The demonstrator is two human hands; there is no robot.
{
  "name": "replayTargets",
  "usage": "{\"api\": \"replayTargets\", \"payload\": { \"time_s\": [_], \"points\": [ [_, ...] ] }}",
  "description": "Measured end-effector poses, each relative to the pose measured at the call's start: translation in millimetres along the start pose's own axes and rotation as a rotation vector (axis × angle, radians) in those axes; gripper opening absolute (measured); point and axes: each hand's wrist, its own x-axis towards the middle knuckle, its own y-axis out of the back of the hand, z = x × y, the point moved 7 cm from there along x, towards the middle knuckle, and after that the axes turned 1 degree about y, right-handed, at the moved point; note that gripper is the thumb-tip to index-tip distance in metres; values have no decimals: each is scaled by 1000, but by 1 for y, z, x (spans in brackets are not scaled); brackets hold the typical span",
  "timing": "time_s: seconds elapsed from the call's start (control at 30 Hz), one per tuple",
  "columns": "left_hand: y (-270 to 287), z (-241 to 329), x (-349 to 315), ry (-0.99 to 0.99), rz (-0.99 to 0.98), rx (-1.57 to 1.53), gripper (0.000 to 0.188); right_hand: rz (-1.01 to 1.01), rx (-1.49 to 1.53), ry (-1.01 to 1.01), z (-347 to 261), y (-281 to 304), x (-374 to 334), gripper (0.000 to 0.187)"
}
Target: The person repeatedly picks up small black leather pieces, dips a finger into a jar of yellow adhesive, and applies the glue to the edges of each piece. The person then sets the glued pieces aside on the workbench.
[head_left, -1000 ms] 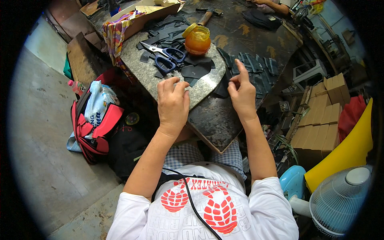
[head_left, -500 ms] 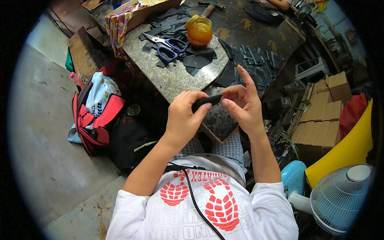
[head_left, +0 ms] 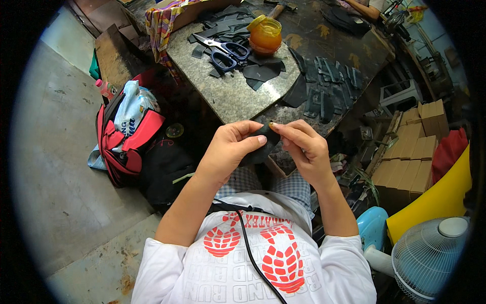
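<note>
In front of my lap, my left hand (head_left: pixel 230 148) pinches a small black piece of leather-like material (head_left: pixel 271 138) between thumb and fingers. My right hand (head_left: pixel 308 148) meets the piece's right side, its index fingertip, stained yellow-brown, pressing on the upper edge and its thumb close below. The fingers hide part of the piece. Beyond my hands lies a speckled stone slab (head_left: pixel 223 101). On it are blue-handled scissors (head_left: pixel 225 54), several black cut pieces (head_left: pixel 263 72) and an open jar of orange paste (head_left: pixel 265 38), its yellow lid leaning at the rim.
More dark strips (head_left: pixel 329 83) are spread on the table right of the slab, and a hammer (head_left: pixel 277 10) lies at the back. A red-and-black bag (head_left: pixel 119 147) stands at left. Stacked cardboard boxes (head_left: pixel 405 157) and a fan (head_left: pixel 428 258) are at right. Another person's arm (head_left: pixel 362 9) shows far right.
My right index finger, raised before, has come down onto the black piece's edge. The piece now shows a broader face in my left hand. The view has shifted slightly.
</note>
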Motion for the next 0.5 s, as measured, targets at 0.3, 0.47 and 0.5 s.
{"api": "replayTargets", "payload": {
  "time_s": [0.3,0.47,0.5],
  "points": [
    [-4,-4,-1,128,-79,-103,19,58,-64,75,-2,6,-3,42],
    [-5,-6,2,146,-73,-100,18,100,-135,137,-3,8,-2,40],
    [-6,-8,2,159,-86,-99,18,97,-140,126,-2,7,-1,40]
  ]
}}
